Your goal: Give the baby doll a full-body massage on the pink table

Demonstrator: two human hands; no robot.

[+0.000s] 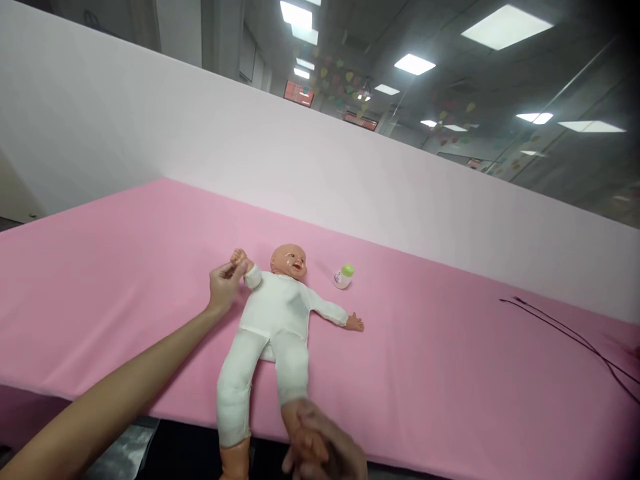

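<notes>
A baby doll (277, 303) with a white cloth body lies on its back on the pink-covered table (440, 373), its legs reaching over the front edge. My left hand (225, 285) pinches the doll's raised hand on the left side of the picture. Down at the front edge, my right hand (333, 443) is wrapped round the doll's foot on the right side; it is somewhat blurred. The doll's other arm lies stretched out on the cloth. A small bottle (344, 277) with a green cap stands near the doll's head, apart from both hands.
Thin black cables (570, 333) lie across the right part of the table. A white partition (325, 173) runs along the back edge, with glass above it. Below the front edge at the left is a greyish, shiny surface (123, 447).
</notes>
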